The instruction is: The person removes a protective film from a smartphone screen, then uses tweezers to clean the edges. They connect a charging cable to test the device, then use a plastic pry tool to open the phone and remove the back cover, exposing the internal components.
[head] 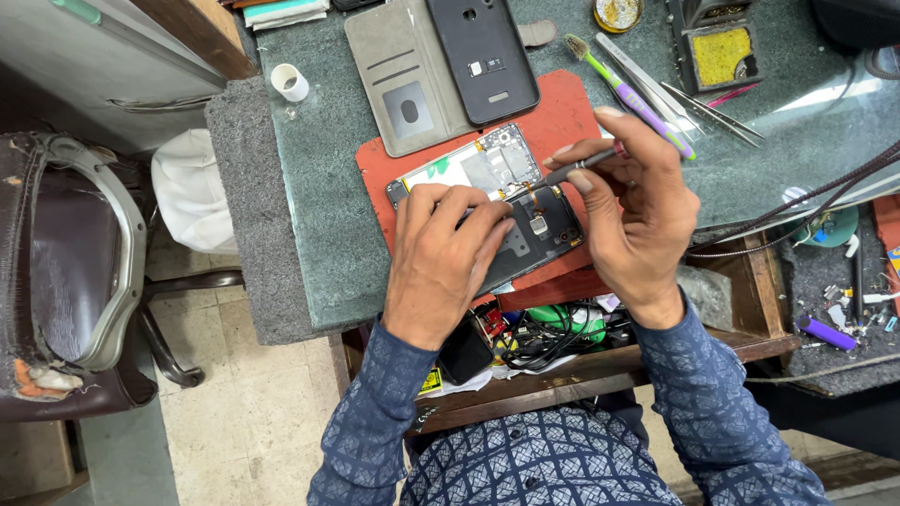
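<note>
An opened phone [511, 201] with its back cover off lies on a red mat [562, 112] near the front edge of a green stone desk [319, 187], its circuit board and metal shields exposed. The left hand [445, 253] rests palm down on the lower part of the phone, fingers [469, 211] curled over its edge and pressing it flat against the mat. The right hand [637, 211] is closed around a thin screwdriver [581, 166], pinched between thumb and forefinger, with the dark tip pointing left toward the phone's upper half; whether the tip actually touches the board is hard to tell from this angle.

Just behind the mat lies a grey wallet case [403, 75] opened flat, and a black back cover [483, 56] rests on it. To the right of these, a green and purple toothbrush [628, 89] lies slantwise on the desk, with metal tweezers [712, 112] beside it. A small white cup [290, 81] stands near the desk's left edge. Below the desk front, an open drawer [562, 365] holds tangled cables and small parts. A worn chair [66, 272] stands at the left.
</note>
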